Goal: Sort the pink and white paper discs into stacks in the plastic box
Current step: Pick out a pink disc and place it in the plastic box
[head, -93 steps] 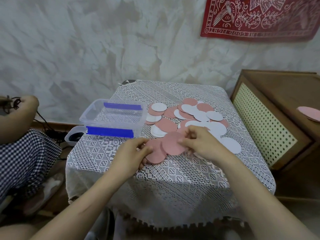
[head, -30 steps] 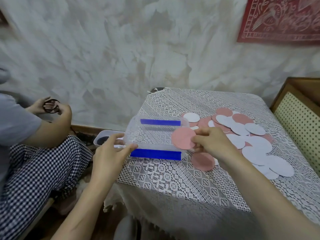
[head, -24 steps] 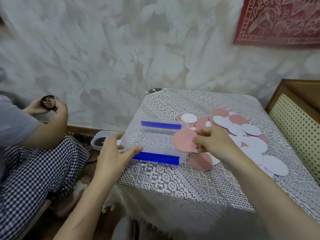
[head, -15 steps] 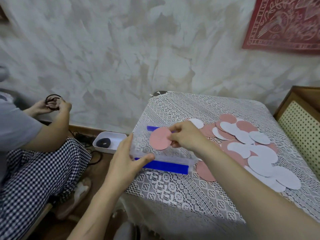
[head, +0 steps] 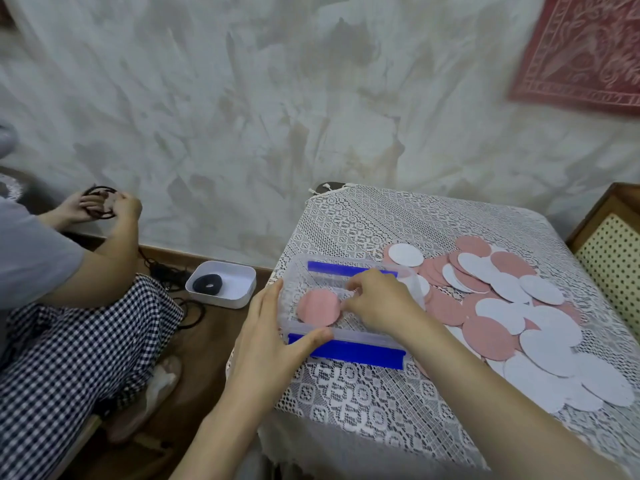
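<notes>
A clear plastic box (head: 363, 353) with blue clips stands at the left edge of the lace-covered table (head: 381, 393). One pink disc (head: 318, 307) lies flat in its left part. My right hand (head: 381, 303) reaches into the box, with its fingertips pinching the disc's right edge. My left hand (head: 266, 337) grips the box's near left corner, fingers along the left wall and thumb across the near blue clip. A loose pile of pink discs (head: 488, 336) and white discs (head: 547, 344) overlaps on the table to the right of the box.
Another person in checked trousers (head: 69, 341) sits at the left, handling a dark ring (head: 100, 202). A white tray (head: 221, 284) holding a dark band lies on the floor beside the table. A wooden cabinet (head: 613, 244) stands at the right.
My right hand carried the pink disc from above the box's right end down into its left part. My left hand moved from the table to the box's corner.
</notes>
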A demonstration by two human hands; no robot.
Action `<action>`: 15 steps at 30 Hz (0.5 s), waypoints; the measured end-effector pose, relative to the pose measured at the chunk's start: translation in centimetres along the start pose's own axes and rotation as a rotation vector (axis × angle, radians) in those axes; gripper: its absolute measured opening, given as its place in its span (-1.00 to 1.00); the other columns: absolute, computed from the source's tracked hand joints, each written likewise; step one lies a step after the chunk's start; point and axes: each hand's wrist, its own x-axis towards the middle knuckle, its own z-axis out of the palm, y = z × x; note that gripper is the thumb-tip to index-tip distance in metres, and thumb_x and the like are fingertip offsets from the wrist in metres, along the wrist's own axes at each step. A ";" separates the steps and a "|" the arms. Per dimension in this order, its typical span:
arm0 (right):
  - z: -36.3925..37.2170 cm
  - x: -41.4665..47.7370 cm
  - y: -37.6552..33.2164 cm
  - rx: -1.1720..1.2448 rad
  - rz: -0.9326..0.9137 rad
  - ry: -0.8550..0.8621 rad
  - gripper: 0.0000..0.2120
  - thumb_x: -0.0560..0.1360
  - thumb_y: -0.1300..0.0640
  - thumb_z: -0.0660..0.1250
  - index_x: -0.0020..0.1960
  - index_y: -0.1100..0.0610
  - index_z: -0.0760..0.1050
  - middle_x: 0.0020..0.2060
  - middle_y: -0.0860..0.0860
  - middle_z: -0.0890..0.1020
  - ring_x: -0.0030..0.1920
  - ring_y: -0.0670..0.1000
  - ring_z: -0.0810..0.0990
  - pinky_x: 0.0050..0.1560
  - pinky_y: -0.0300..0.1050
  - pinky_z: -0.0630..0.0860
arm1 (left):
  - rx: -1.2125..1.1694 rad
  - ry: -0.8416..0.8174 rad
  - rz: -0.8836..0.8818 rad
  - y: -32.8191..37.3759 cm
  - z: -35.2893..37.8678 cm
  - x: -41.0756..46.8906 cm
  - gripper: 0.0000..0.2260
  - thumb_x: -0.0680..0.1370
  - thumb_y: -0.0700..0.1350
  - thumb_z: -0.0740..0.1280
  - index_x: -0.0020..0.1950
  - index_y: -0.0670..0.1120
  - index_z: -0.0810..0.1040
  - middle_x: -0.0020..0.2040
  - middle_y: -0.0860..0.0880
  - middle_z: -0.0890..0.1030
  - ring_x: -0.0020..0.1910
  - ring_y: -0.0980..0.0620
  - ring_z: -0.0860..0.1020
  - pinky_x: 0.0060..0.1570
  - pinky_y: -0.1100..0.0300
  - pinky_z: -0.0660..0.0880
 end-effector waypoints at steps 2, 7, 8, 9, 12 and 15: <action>-0.1 -0.3 -0.3 -0.032 0.001 -0.070 -0.55 0.46 -0.11 0.48 0.27 0.05 0.57 0.15 0.01 0.66 0.15 0.10 0.61 0.16 -0.02 0.54 | 0.001 -0.013 -0.006 0.3 -0.1 -0.1 -0.04 0.29 0.41 0.41 0.58 0.19 0.07 0.54 0.19 0.21 0.46 0.13 0.29 0.32 0.03 0.42; 0.2 -0.3 -1.3 -0.108 -0.019 -0.168 -0.58 0.45 -0.06 0.46 0.21 0.09 0.46 0.08 0.06 0.64 0.06 0.10 0.59 0.07 0.04 0.57 | 0.000 -0.017 0.000 0.8 -0.3 -0.2 -0.02 0.26 0.41 0.37 0.59 0.15 0.09 0.56 0.16 0.20 0.50 0.12 0.24 0.37 0.01 0.36; 0.2 -0.2 -1.5 -0.112 -0.012 -0.174 -0.57 0.46 -0.04 0.45 0.23 0.10 0.43 0.08 0.07 0.62 0.05 0.11 0.57 -0.02 0.01 0.55 | 0.007 -0.012 0.005 0.7 -0.3 -0.2 -0.04 0.28 0.39 0.39 0.59 0.15 0.10 0.56 0.16 0.21 0.49 0.13 0.24 0.37 0.03 0.36; 0.3 -0.2 -1.6 -0.116 0.000 -0.178 -0.56 0.47 -0.02 0.44 0.26 0.11 0.40 0.06 0.07 0.61 0.02 0.11 0.56 -0.15 -0.03 0.50 | 0.013 -0.007 0.011 0.6 -0.3 -0.1 -0.06 0.30 0.37 0.42 0.58 0.16 0.10 0.55 0.17 0.22 0.48 0.14 0.25 0.36 0.05 0.36; 0.5 0.1 -2.0 -0.069 0.039 -0.195 -0.53 0.47 0.04 0.43 0.30 0.15 0.38 0.02 0.08 0.59 0.00 0.13 0.56 -0.30 -0.08 0.37 | 0.021 0.004 0.021 0.4 -0.4 0.0 -0.09 0.32 0.35 0.45 0.57 0.17 0.12 0.53 0.20 0.24 0.45 0.18 0.28 0.35 0.06 0.38; 0.9 0.7 -2.5 -0.026 0.054 -0.182 -0.49 0.45 0.09 0.45 0.33 0.15 0.36 0.05 0.12 0.61 0.06 0.16 0.58 -0.21 -0.04 0.45 | 0.026 0.004 0.026 0.4 -0.5 0.1 -0.10 0.32 0.35 0.45 0.56 0.18 0.13 0.52 0.21 0.26 0.45 0.18 0.29 0.35 0.04 0.40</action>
